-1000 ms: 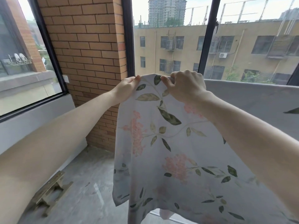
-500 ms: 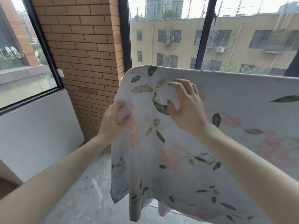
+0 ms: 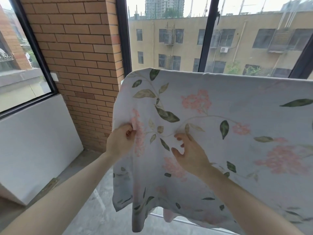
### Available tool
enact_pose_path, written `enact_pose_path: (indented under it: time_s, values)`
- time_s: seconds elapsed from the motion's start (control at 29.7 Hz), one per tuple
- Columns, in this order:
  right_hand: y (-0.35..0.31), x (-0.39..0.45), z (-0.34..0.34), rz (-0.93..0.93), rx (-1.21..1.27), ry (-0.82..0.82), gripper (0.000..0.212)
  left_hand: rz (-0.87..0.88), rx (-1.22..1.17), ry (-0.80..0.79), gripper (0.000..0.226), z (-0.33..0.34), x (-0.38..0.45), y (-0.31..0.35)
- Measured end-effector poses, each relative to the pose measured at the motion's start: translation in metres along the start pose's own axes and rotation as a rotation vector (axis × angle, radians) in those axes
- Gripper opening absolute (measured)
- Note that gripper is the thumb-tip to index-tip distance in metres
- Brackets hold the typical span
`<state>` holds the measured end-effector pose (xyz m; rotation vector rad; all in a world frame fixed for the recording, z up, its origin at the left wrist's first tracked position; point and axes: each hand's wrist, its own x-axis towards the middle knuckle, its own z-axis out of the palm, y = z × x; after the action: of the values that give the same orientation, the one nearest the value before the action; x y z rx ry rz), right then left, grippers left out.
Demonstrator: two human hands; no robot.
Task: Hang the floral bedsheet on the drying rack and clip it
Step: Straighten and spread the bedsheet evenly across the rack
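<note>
Floral bedsheet (image 3: 211,133) hangs draped. Left hand (image 3: 120,143) fingers pinch the fabric near its left edge; right hand (image 3: 189,155) fingers spread apart, fingertips touching the fabric.

The bedsheet (image 3: 228,119) is thin matt cloth, softly creased, printed with flowers and leaves. The wall (image 3: 76,48) is rough matt brick; the floor (image 3: 101,209) is smooth grey concrete with a faint sheen.

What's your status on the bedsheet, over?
Left hand pinching the floral bedsheet near its left edge; right hand open, fingertips on the cloth. Sheet draped over the top, no clip visible. Nothing in the way.
</note>
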<state>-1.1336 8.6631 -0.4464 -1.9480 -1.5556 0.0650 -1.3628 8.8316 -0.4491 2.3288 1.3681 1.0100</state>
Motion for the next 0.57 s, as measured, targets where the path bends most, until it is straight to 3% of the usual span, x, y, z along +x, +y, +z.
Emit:
enact_pose_path:
  time_s: [0.24, 0.4, 0.57]
  values:
    - [-0.001, -0.004, 0.011, 0.057, 0.011, -0.091, 0.039, -0.021, 0.093, 0.003, 0.035, 0.001, -0.002, 0.002]
    - [-0.004, -0.001, 0.012, 0.054, 0.028, -0.109, 0.039, -0.025, 0.048, -0.027, 0.019, -0.002, -0.002, -0.004]
    - [-0.016, 0.011, -0.008, -0.025, 0.123, 0.004, 0.034, 0.106, -0.163, 0.219, 0.006, -0.043, 0.033, 0.010]
